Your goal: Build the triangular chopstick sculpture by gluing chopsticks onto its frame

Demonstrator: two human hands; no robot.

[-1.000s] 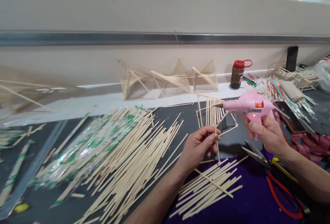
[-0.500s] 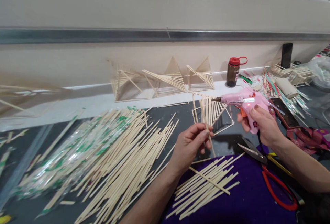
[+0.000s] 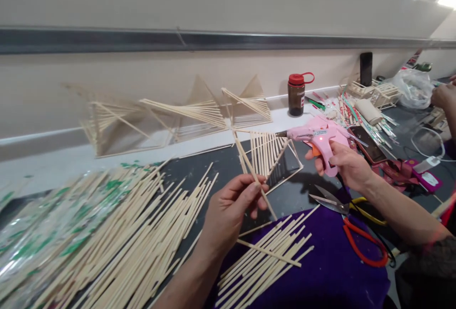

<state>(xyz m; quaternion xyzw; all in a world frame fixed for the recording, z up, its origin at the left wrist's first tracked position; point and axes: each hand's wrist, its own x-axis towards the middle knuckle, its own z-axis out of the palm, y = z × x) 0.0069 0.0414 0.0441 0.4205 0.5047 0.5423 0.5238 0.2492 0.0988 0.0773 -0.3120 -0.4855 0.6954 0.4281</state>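
Note:
Between its thumb and fingers, my left hand [image 3: 237, 204] pinches a thin wooden stick [image 3: 250, 168], which slants up over a stick frame [image 3: 265, 150] on the dark table. My right hand [image 3: 345, 164] is wrapped round the handle of a pink glue gun [image 3: 318, 133]. The gun's nozzle points left, over the slats of the frame. Below my hands, loose short sticks [image 3: 263, 261] lie on a purple cloth [image 3: 331, 271]. Scissors [image 3: 351, 219] with red and yellow handles rest at the cloth's right.
Long sticks [image 3: 142, 233] and plastic-wrapped sticks [image 3: 71, 223] cover the left side. Stick models [image 3: 188, 114] stand along the wall, beside a red-capped bottle [image 3: 296, 95]. At the right are phones, a plastic bag [image 3: 413, 88] and another person's hand [image 3: 443, 95].
The camera view has turned right, so most things appear further left. Another person's hand has come into view. The stick in my left hand now leans more to the left.

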